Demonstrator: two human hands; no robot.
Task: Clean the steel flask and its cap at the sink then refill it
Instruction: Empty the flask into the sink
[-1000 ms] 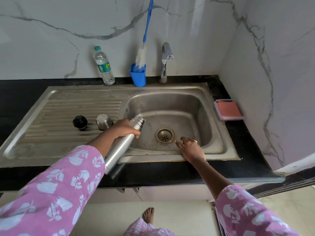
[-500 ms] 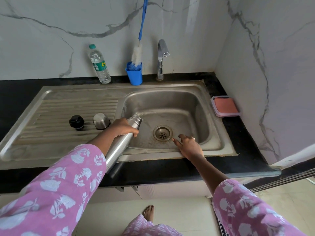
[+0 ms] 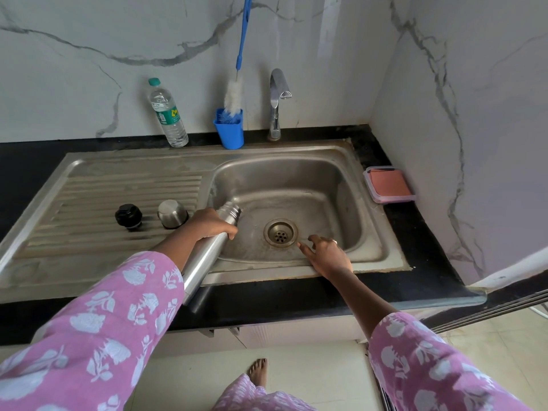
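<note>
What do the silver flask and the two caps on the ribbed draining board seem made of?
Tall silver flask: brushed steel by its look, with soft streaked reflections along the body. Dome-shaped silver cap: probably the same steel, satin sheen. Round black stopper: likely plastic, dark with a slight gloss; too small to be sure.

No word, number or sign is legible. The only printed surface is the label [image 3: 168, 113] around the plastic water bottle [image 3: 175, 132], which stands to the left of the tap [image 3: 277, 103], against the wall. The label shows green and white fields with a yellow mark; its lettering is too small to read.
</note>
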